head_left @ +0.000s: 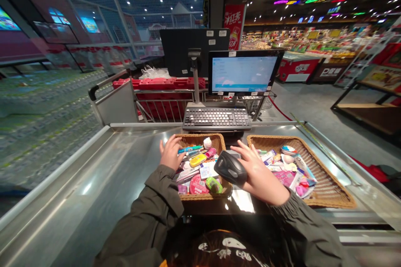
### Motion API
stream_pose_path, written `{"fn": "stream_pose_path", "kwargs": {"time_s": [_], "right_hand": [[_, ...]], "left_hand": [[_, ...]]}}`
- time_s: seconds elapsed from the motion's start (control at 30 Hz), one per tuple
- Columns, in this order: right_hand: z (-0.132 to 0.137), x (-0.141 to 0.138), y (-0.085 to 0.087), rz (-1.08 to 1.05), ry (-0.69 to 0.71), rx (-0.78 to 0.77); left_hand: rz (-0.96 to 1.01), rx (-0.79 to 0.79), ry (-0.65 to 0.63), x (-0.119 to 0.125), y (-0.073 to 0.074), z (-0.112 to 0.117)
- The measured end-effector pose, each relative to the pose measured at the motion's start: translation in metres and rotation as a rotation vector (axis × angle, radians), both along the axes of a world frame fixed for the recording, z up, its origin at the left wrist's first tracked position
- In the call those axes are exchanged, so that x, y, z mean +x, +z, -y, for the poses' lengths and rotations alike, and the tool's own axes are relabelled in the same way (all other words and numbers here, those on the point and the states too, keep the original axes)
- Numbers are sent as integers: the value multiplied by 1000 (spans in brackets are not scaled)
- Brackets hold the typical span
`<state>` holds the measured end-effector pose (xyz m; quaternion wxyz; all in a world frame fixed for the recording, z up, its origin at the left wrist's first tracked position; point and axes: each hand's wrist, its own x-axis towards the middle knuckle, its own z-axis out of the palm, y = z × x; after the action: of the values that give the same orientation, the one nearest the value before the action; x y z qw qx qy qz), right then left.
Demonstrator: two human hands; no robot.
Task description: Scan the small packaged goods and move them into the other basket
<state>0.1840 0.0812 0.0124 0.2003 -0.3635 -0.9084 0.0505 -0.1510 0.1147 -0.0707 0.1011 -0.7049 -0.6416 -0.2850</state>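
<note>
My right hand point(261, 173) is wrapped round a black handheld barcode scanner point(230, 167), with some fingers stretched out past it. The scanner's head is above the right side of the left wicker basket point(216, 137). My left hand point(171, 153) is at that basket's left edge, fingers spread. Close to its thumb lie blue-green pens point(191, 149); whether it touches them I cannot tell. Small goods fill the basket, among them a yellow oval item point(198, 160), a round pink pack point(198, 185), a green item point(214, 184) and a white rounded item point(207, 143).
A second wicker basket point(340, 187) with mixed small goods stands at the right on the metal counter point(125, 154). Beyond the baskets are a keyboard point(216, 117), a lit monitor point(244, 73) and a dark screen's back point(178, 50). A cart point(117, 100) stands behind the counter.
</note>
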Motion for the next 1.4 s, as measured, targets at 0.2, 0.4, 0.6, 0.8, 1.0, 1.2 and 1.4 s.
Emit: {"fn": "stream_pose_path", "kwargs": {"time_s": [0.2,0.4,0.6,0.8,1.0,1.2,1.4], "right_hand": [[-6,-6,-7,4,9,-12],[-10,-8,-9,7,1,-24],[-11,-1,-2,-18,-36,-60],[-11,13,0,-46,-89,-58],[-12,37,-3,-41,-202,-44],[-19,98,-7,-72,-375,20],[-11,167,-8,-105,-579,51]], "left_hand": [[-76,-95,63,1,-13,-22],[-199,-267,85,8,-8,-44],[-170,-271,0,14,10,-45],[-151,-179,-227,49,47,-39],[-167,-192,-475,105,59,-40],[-213,-243,-663,167,54,-54],[-266,-305,-862,247,41,-71]]}}
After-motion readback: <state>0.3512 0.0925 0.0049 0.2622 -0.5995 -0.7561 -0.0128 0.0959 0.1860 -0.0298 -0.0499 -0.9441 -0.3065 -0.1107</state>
